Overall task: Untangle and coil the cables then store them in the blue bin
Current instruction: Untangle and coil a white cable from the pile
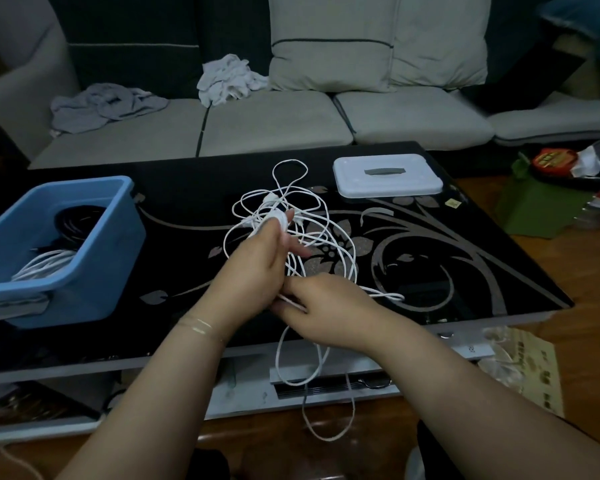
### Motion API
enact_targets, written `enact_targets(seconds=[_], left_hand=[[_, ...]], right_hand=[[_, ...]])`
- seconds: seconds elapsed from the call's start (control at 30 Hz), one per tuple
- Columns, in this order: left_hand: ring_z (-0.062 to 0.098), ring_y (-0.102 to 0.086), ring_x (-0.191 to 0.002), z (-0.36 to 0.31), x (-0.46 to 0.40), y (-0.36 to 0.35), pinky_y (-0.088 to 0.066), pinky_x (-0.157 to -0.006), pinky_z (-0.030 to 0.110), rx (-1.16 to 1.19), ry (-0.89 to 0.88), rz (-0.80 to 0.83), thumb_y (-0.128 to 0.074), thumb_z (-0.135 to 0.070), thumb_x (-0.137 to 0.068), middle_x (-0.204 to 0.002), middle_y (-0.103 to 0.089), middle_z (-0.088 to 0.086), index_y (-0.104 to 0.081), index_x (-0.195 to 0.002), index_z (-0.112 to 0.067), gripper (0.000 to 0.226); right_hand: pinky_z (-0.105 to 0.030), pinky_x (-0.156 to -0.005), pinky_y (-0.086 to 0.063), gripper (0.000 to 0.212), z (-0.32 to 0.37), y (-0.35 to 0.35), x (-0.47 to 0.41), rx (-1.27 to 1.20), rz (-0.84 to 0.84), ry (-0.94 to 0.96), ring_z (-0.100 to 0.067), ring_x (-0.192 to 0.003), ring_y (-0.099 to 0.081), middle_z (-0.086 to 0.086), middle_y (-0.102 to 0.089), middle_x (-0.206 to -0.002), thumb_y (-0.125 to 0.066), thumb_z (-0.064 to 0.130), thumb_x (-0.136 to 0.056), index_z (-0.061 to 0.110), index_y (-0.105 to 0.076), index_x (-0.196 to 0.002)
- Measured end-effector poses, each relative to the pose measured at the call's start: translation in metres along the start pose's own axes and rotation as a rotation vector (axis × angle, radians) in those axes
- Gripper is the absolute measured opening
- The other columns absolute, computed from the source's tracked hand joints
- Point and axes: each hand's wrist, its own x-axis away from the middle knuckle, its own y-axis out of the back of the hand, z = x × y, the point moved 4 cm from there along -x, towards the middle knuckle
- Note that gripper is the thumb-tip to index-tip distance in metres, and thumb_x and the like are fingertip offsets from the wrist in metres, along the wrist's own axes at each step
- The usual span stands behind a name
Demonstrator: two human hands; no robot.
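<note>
Head view, looking down over a black floral table [447,258]. White cable tangle [291,216] spread loose near the table's middle, loops fanned toward the far edge and one long loop hanging off the near edge toward the floor; likely laid out flat so crossings show against the dark glass. Left hand [257,268] raised just above the table's centre, fingers curled round a bunch of strands, a white plug or adapter body poking out at the fingertips; probably held high to let slack fall free and to keep the knot's core from shifting. Right hand [329,299] just nearer than the left, close to the near edge, touching it, thumb and fingers pinching a strand or two where they leave the left hand's bunch; seemingly picking out a single run to trace and pull through. Exactly which strand sits in the pinch: cannot tell, too many overlaps. Blue bin [94,282] at the table's left end, open, already holding a white coil and a dark coil, within easy reach for the drop once this tangle is wound. White lid [388,174] lying flat at the table's far right, well apart from the bin, presumably set aside so the bin stays open. Untangling looks mid-way, coiling not yet begun.
</note>
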Motion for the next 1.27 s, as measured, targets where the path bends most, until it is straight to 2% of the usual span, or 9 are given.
enact_targets(seconds=[0.13, 0.23, 0.33, 0.5, 0.67, 0.8, 0.93, 1.14, 1.27], left_hand=[[0.019, -0.064, -0.092, 0.014, -0.003, 0.008, -0.05, -0.083, 0.042, -0.256, 0.071, 0.106, -0.024, -0.053, -0.096, -0.09, -0.07, -0.004, -0.059, -0.106, -0.016, 0.052], [0.007, -0.062, -0.074, 0.006, 0.002, 0.009, -0.049, -0.071, 0.032, -0.058, 0.081, 0.169, -0.025, -0.063, -0.092, -0.077, -0.068, -0.007, -0.064, -0.088, -0.017, 0.06], [0.005, -0.036, -0.045, -0.002, 0.006, 0.005, -0.031, -0.046, 0.019, 0.266, 0.145, 0.277, -0.032, -0.058, -0.094, -0.049, -0.045, -0.009, -0.052, -0.069, -0.015, 0.054], [0.007, -0.027, -0.046, -0.003, 0.004, 0.007, -0.023, -0.043, 0.021, 0.328, 0.141, 0.342, -0.038, -0.048, -0.098, -0.05, -0.036, -0.008, -0.055, -0.062, -0.025, 0.046], [0.006, -0.022, -0.041, -0.002, 0.009, 0.008, -0.021, -0.038, 0.016, 0.386, 0.255, 0.415, -0.033, -0.042, -0.099, -0.046, -0.03, -0.006, -0.046, -0.066, -0.012, 0.047], [0.006, -0.013, -0.038, -0.001, 0.015, 0.006, -0.013, -0.037, 0.011, 0.724, 0.289, 0.528, -0.041, -0.059, -0.091, -0.046, -0.022, -0.006, -0.042, -0.056, -0.022, 0.05], [0.0, -0.021, -0.032, -0.005, 0.016, -0.001, -0.014, -0.037, 0.008, 1.065, 0.226, 0.643, -0.072, -0.05, -0.078, -0.044, -0.03, -0.01, -0.065, -0.074, -0.015, 0.035], [-0.004, -0.021, -0.028, -0.012, 0.013, -0.011, -0.01, -0.033, 0.008, 1.291, 0.359, 0.498, -0.051, -0.027, -0.092, -0.039, -0.03, -0.011, -0.074, -0.092, -0.006, 0.031], [-0.002, -0.023, -0.023, -0.017, 0.007, -0.013, -0.01, -0.029, 0.011, 1.414, 0.374, 0.3, -0.038, -0.035, -0.088, -0.062, -0.068, -0.002, -0.077, -0.083, -0.007, 0.048]], right_hand=[[-0.029, -0.055, -0.041, 0.02, -0.002, 0.008, 0.001, -0.157, -0.065, -0.019, -0.01, -0.058, -0.054, 0.004, -0.054, -0.059, -0.05, 0.039, -0.093, 0.023, -0.059, -0.085], [-0.034, -0.058, -0.049, 0.017, -0.015, 0.014, 0.0, -0.476, -0.093, -0.067, -0.012, -0.053, -0.062, 0.003, -0.063, -0.06, -0.051, 0.038, -0.094, 0.03, -0.058, -0.08], [-0.028, -0.062, -0.043, 0.022, -0.023, 0.02, -0.002, -0.587, -0.159, -0.06, 0.002, -0.055, -0.054, 0.014, -0.059, -0.059, -0.052, 0.028, -0.097, 0.027, -0.056, -0.075], [-0.039, -0.074, -0.047, 0.028, -0.024, 0.021, -0.002, -0.389, -0.221, -0.102, -0.011, -0.073, -0.055, 0.01, -0.057, -0.07, -0.046, 0.041, -0.097, 0.028, -0.053, -0.074], [-0.03, -0.056, -0.035, 0.041, -0.025, 0.026, 0.004, -0.059, -0.286, -0.177, -0.013, -0.059, -0.046, 0.004, -0.046, -0.056, -0.04, 0.06, -0.091, 0.024, -0.042, -0.071], [-0.035, -0.056, -0.038, 0.058, -0.029, 0.021, -0.003, -0.381, -0.342, -0.103, -0.014, -0.056, -0.042, 0.001, -0.043, -0.056, -0.049, 0.069, -0.081, 0.012, -0.049, -0.07], [-0.013, -0.041, -0.026, 0.052, -0.025, 0.014, -0.009, -0.894, -0.306, -0.078, -0.001, -0.039, -0.032, 0.011, -0.036, -0.044, -0.046, 0.057, -0.089, 0.012, -0.053, -0.064], [-0.013, -0.038, -0.015, 0.049, -0.02, 0.003, -0.011, -1.246, -0.25, -0.25, -0.006, -0.034, -0.018, 0.007, -0.024, -0.042, -0.037, 0.062, -0.082, 0.015, -0.05, -0.083], [-0.014, -0.038, -0.018, 0.029, -0.023, -0.001, -0.013, -1.256, -0.262, -0.315, -0.007, -0.033, -0.021, 0.009, -0.026, -0.04, -0.03, 0.036, -0.104, 0.021, -0.047, -0.085]])
